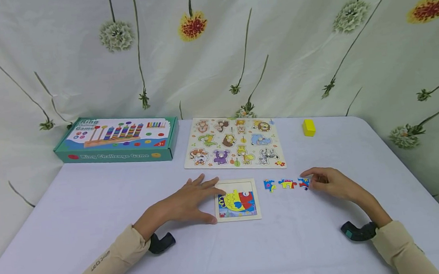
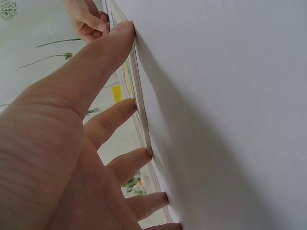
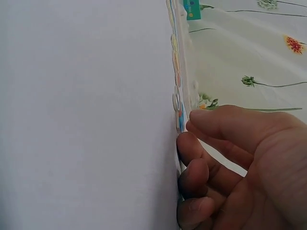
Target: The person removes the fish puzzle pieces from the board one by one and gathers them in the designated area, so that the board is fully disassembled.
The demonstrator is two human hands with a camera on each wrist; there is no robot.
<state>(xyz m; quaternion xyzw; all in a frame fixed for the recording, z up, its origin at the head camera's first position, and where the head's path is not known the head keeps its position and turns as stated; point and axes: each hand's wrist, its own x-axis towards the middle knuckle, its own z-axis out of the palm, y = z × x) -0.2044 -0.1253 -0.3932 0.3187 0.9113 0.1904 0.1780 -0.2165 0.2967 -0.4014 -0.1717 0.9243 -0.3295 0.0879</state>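
A small wooden puzzle tray (image 1: 239, 218) holds a partly filled fish picture, with bare wood along its top. My left hand (image 1: 189, 202) spreads its fingers at the tray's left side, thumb by the lower corner and a fingertip over the upper part; in the left wrist view its thumb (image 2: 91, 67) touches the edge. To the right lie a blue-yellow puzzle piece (image 1: 269, 185) and a yellow-red puzzle piece (image 1: 287, 184). My right hand (image 1: 331, 182) pinches a blue-red puzzle piece (image 1: 304, 183) at the row's end, index finger above it and thumb beside it, other fingers curled.
Behind the tray lies an animal peg-puzzle board (image 1: 233, 144). A green ring game box (image 1: 115, 139) stands at the back left, and a yellow block (image 1: 309, 128) at the back right. White cloth covers the table (image 1: 261, 255); a flowered curtain (image 1: 281, 40) hangs behind.
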